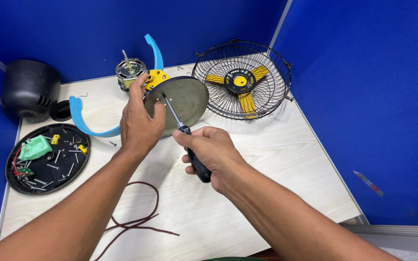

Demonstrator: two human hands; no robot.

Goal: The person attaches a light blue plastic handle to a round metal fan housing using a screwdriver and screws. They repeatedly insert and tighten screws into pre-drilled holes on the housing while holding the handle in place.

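While my left hand (139, 123) grips the round base plate (182, 99) tilted on edge near the surface's far edge, my right hand (209, 152) clamps the screwdriver (182, 130). Plate seems stiff, heavyish metal; rim gives best purchase.

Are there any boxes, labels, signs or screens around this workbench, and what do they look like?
No packages, signs or screens are in view.
The only label-like thing is a small sticker on the blue partition wall at the right: a narrow slanted strip, pale with red; too small to tell more.
The rest is fan parts on the table, none visibly labelled.
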